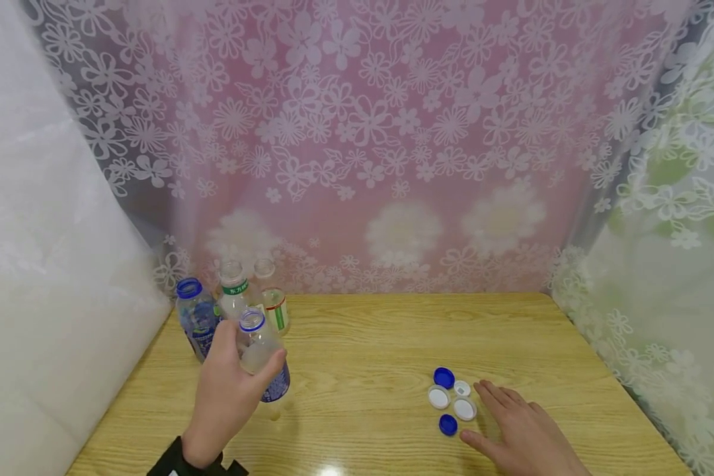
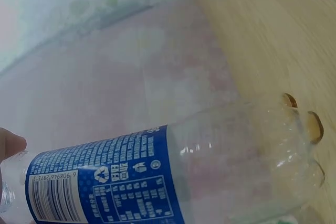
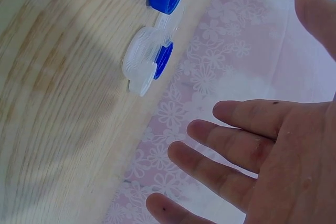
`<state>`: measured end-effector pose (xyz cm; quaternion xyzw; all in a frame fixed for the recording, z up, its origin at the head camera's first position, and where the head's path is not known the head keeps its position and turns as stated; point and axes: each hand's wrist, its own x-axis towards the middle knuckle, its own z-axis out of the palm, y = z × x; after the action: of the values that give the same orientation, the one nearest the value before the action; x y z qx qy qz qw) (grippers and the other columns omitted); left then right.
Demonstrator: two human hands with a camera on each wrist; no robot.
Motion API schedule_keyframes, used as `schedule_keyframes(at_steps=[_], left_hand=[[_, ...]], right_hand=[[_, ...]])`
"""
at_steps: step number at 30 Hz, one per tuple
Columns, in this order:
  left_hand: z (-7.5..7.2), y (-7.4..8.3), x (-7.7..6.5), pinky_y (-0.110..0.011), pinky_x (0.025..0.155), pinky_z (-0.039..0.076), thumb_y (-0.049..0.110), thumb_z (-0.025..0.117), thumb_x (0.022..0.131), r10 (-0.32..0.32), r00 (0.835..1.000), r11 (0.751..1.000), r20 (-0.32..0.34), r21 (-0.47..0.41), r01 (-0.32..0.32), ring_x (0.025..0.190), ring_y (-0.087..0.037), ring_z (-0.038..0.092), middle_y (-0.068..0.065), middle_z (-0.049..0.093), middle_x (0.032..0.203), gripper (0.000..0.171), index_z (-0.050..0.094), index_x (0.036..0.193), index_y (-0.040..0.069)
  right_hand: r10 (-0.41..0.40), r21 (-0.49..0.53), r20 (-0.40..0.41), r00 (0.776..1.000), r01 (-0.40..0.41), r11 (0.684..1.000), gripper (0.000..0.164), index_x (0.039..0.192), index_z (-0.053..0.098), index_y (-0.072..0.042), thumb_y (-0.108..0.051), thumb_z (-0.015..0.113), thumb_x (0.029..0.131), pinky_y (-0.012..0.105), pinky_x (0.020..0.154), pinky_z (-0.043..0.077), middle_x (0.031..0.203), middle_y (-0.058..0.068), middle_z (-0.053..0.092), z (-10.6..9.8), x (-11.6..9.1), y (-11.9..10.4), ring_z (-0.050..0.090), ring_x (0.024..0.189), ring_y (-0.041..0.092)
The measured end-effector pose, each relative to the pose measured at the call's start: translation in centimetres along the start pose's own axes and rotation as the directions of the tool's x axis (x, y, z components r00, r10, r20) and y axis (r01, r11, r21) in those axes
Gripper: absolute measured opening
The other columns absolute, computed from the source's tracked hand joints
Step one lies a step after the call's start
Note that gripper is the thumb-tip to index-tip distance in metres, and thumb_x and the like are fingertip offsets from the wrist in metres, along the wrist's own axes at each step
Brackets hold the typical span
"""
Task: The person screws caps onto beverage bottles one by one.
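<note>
My left hand [image 1: 231, 390] grips a clear plastic bottle [image 1: 274, 380] near its uncapped neck, which carries a blue ring. In the left wrist view the bottle's blue label [image 2: 126, 177] with a barcode shows, and its lower part looks see-through. Over the table at the right, my right hand [image 1: 526, 430] is spread with fingers relaxed and holds nothing. Just left of it lie several bottle caps: a blue cap [image 1: 443, 378], another blue cap [image 1: 448, 424], and white caps [image 1: 465, 408] between them. In the right wrist view the fingers [image 3: 226, 145] hang apart from the caps [image 3: 142, 56].
Behind my left hand stand a blue-labelled bottle [image 1: 198, 317], a clear bottle with a green neck band [image 1: 233, 301] and a bottle with a red-and-green label [image 1: 276, 307]. A floral curtain [image 1: 393, 165] borders the wooden table [image 1: 363, 344] at the back.
</note>
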<state>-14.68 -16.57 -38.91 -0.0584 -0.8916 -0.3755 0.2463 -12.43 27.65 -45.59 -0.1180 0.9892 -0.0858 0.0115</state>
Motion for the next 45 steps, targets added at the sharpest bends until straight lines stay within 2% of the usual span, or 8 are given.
schedule_keyframes(at_steps=[5, 12, 19, 23, 28, 35, 39, 45], left_hand=[[1.4, 1.2, -0.9, -0.033, 0.082, 0.048, 0.045, 0.073, 0.091, 0.050, 0.998, 0.998, 0.041, -0.050, -0.048, 0.098, -0.007, 0.050, 0.007, 0.051, 0.124, 0.062, 0.043, 0.139, 0.019], [3.0, 2.2, -1.7, -0.031, 0.080, 0.048, 0.043, 0.077, 0.088, 0.120, 0.991, 0.989, 0.054, -0.091, -0.114, 0.099, -0.004, 0.048, 0.012, 0.051, 0.119, 0.061, 0.046, 0.136, 0.021], [3.9, 2.9, -2.4, -0.030, 0.078, 0.048, 0.047, 0.079, 0.084, 0.103, 0.989, 0.989, 0.104, -0.114, -0.091, 0.096, -0.003, 0.050, 0.016, 0.051, 0.116, 0.063, 0.048, 0.135, 0.027], [4.3, 3.2, -2.7, -0.027, 0.074, 0.051, 0.041, 0.084, 0.081, 0.105, 0.986, 0.986, 0.126, -0.144, -0.086, 0.094, -0.004, 0.052, 0.016, 0.051, 0.113, 0.061, 0.052, 0.130, 0.025], [4.9, 3.6, -3.4, -0.025, 0.073, 0.051, 0.033, 0.085, 0.081, 0.134, 0.979, 0.977, 0.154, -0.184, -0.105, 0.093, -0.004, 0.052, 0.017, 0.050, 0.114, 0.058, 0.053, 0.129, 0.023], [6.0, 3.8, -4.3, -0.021, 0.071, 0.047, 0.037, 0.081, 0.085, 0.164, 0.967, 0.970, 0.193, -0.212, -0.122, 0.090, -0.003, 0.049, 0.020, 0.046, 0.111, 0.056, 0.052, 0.131, 0.024], [6.5, 3.6, -4.6, -0.021, 0.071, 0.045, 0.040, 0.082, 0.083, 0.171, 0.967, 0.971, 0.190, -0.200, -0.132, 0.088, -0.002, 0.048, 0.020, 0.047, 0.107, 0.056, 0.054, 0.128, 0.023], [6.9, 3.4, -4.8, -0.021, 0.069, 0.048, 0.042, 0.082, 0.082, 0.204, 0.969, 0.965, 0.141, -0.193, -0.176, 0.088, 0.000, 0.049, 0.020, 0.048, 0.108, 0.057, 0.054, 0.127, 0.022]], right_hand=[[0.000, -0.004, -0.007, 1.000, 0.000, 1.000, 0.091, 0.145, 0.054, -0.009, -0.077, 0.055, 0.085, 0.063, 0.085, 0.051, 0.142, 0.014, 0.058, -0.2, 0.1, -0.2, 0.059, 0.122, 0.041], [-0.005, 0.005, -0.011, 1.000, 0.005, 1.000, 0.088, 0.144, 0.056, -0.012, -0.077, 0.057, 0.084, 0.064, 0.086, 0.050, 0.139, 0.013, 0.061, -0.2, 0.1, -0.3, 0.060, 0.122, 0.040], [-0.012, 0.002, -0.039, 0.999, 0.012, 1.000, 0.079, 0.139, 0.061, -0.019, -0.075, 0.059, 0.084, 0.062, 0.086, 0.050, 0.131, 0.005, 0.066, -0.1, -0.1, -0.4, 0.062, 0.118, 0.034], [-0.020, -0.001, -0.055, 0.998, 0.020, 1.000, 0.075, 0.137, 0.063, -0.020, -0.073, 0.061, 0.085, 0.059, 0.085, 0.051, 0.128, 0.003, 0.068, 0.0, -0.1, -0.5, 0.063, 0.116, 0.031], [-0.014, 0.006, -0.040, 0.999, 0.014, 1.000, 0.074, 0.137, 0.063, -0.020, -0.073, 0.061, 0.085, 0.060, 0.087, 0.051, 0.129, 0.004, 0.067, 0.1, -0.1, -0.6, 0.062, 0.118, 0.031], [-0.019, 0.002, -0.035, 0.999, 0.019, 1.000, 0.072, 0.134, 0.065, -0.021, -0.073, 0.061, 0.085, 0.061, 0.087, 0.050, 0.128, 0.003, 0.067, 0.1, 0.0, -1.0, 0.062, 0.117, 0.031], [-0.027, 0.001, -0.020, 0.999, 0.027, 1.000, 0.070, 0.133, 0.065, -0.020, -0.071, 0.063, 0.085, 0.060, 0.087, 0.051, 0.128, 0.002, 0.067, 0.4, 0.2, -1.3, 0.062, 0.117, 0.030], [-0.043, 0.006, 0.008, 0.999, 0.043, 0.999, 0.067, 0.133, 0.065, -0.020, -0.067, 0.065, 0.086, 0.058, 0.087, 0.051, 0.129, 0.002, 0.066, 0.7, 0.8, -1.7, 0.062, 0.116, 0.029]])
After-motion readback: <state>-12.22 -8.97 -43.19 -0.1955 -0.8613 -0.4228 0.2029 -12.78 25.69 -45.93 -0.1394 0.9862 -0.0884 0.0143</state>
